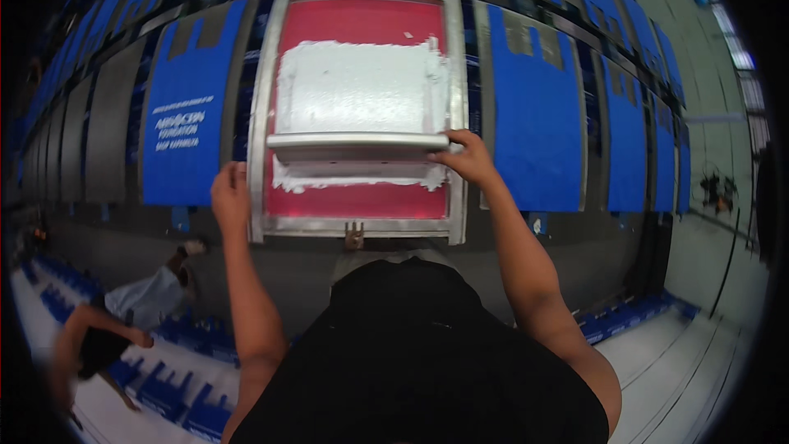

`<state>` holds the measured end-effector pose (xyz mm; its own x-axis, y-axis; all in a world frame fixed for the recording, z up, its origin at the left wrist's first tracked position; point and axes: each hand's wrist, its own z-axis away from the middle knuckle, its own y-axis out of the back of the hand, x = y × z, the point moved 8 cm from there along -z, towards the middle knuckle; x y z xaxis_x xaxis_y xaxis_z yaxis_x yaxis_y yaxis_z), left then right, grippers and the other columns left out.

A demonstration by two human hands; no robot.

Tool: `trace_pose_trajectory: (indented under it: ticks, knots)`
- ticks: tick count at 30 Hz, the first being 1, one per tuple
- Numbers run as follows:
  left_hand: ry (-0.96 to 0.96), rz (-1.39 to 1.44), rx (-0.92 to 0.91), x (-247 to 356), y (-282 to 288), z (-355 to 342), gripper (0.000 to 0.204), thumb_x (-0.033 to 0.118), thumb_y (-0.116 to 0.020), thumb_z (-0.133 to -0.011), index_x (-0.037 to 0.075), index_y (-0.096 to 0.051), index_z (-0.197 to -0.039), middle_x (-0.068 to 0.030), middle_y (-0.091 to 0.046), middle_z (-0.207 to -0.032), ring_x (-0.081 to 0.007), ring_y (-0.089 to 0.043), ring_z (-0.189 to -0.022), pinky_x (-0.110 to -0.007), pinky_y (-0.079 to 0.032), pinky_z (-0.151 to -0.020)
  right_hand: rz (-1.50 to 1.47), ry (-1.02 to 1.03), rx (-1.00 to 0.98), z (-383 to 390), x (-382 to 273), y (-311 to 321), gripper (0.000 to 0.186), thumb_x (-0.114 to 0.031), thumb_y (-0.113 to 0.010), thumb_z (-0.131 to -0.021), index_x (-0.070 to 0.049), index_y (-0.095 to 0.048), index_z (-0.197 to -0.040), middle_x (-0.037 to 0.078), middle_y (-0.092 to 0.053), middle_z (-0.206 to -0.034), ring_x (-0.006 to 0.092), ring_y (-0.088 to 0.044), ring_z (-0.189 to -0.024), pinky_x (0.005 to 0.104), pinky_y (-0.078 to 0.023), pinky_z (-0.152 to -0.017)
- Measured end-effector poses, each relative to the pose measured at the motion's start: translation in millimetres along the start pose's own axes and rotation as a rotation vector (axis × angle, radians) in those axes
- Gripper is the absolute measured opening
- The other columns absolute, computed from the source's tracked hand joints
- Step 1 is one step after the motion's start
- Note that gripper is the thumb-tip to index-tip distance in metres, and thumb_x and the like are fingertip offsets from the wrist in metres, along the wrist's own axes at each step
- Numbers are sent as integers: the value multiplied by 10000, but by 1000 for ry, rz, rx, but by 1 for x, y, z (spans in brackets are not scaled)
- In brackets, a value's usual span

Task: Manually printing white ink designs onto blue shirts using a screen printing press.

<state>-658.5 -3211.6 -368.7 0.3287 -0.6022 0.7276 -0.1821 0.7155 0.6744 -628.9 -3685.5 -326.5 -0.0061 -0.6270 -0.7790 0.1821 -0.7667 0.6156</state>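
In front of me lies a screen printing frame of silver metal with a red mesh. A broad patch of white ink covers much of the mesh. Across the lower part of the ink rests a long metal squeegee, running nearly the full inner width. My right hand is closed on the squeegee's right end. Beside the frame's left side my left hand is raised with its fingers curled together. What they hold, if anything, is hidden.
Blue bags lie flat on boards in rows to the left and right of the frame. A metal clamp sits at the frame's near edge. Another person is at the lower left, near more blue bags laid in a row.
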Motion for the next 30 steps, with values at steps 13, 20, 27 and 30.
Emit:
trace_pose_trajectory:
  ticks: [13, 20, 27, 30]
  knots:
    - [146, 497, -190, 41, -90, 52, 514, 298, -484, -1005, -35, -414, -1390, -169, -512, -1348, -210, -489, -1220, -314, -369, -1031, -446, -286, 69, 55, 61, 95, 316, -124, -794, -674, -8, -713, -956, 29, -678, -856, 111, -594, -789, 269, -474, -714]
    - [-14, 509, -317, 194, -261, 135, 462, 256, -524, -983, -30, -481, -1343, -165, -612, -1226, -182, -564, -1099, -291, -433, -939, -401, -321, 191, 130, 169, 279, 376, -94, -753, -652, 31, -693, -1002, 79, -699, -913, 154, -628, -868, 304, -482, -828]
    - [54, 530, -302, 238, -319, 183, 451, 247, -534, -974, -26, -496, -1331, -169, -615, -1228, -196, -567, -1119, -293, -427, -956, -419, -341, 137, 133, 235, 348, 354, -23, -790, -626, 2, -687, -964, 53, -665, -888, 159, -627, -846, 297, -513, -767]
    - [80, 466, -271, 226, -330, 178, 464, 259, -544, -968, -21, -492, -1334, -177, -584, -1274, -208, -541, -1166, -300, -409, -981, -397, -365, 149, 126, 247, 350, 364, -20, -793, -624, -2, -692, -974, 54, -680, -902, 162, -628, -860, 309, -513, -798]
